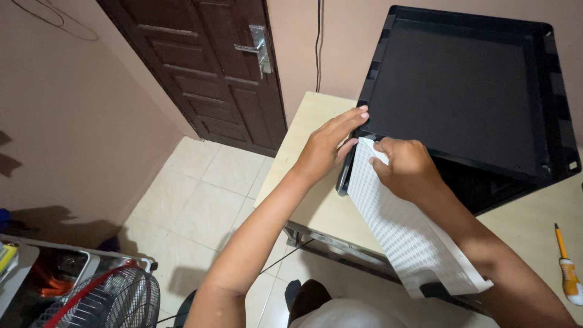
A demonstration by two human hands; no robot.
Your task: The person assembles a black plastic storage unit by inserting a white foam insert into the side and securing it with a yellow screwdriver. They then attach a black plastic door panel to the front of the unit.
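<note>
At the worktop's (316, 206) left edge, a white dotted sheet (401, 225) runs lengthwise from the black monitor back panel's (455, 91) lower-left corner toward the person. The right hand (408, 168) pinches its far end; the left hand (331, 144) rests flat, fingers extended, on the panel's corner.

Black panel (455, 85); beside it white sheet (401, 225), fine dotted grid. Pale wood table (316, 200). Dark brown door (206, 67). Yellow-orange screwdriver (566, 267).

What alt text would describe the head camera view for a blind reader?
A person's right hand pinches the top edge of a white dotted sheet against a black flat panel housing on a pale table, while the left hand steadies the frame's corner. A dark door stands behind.
</note>
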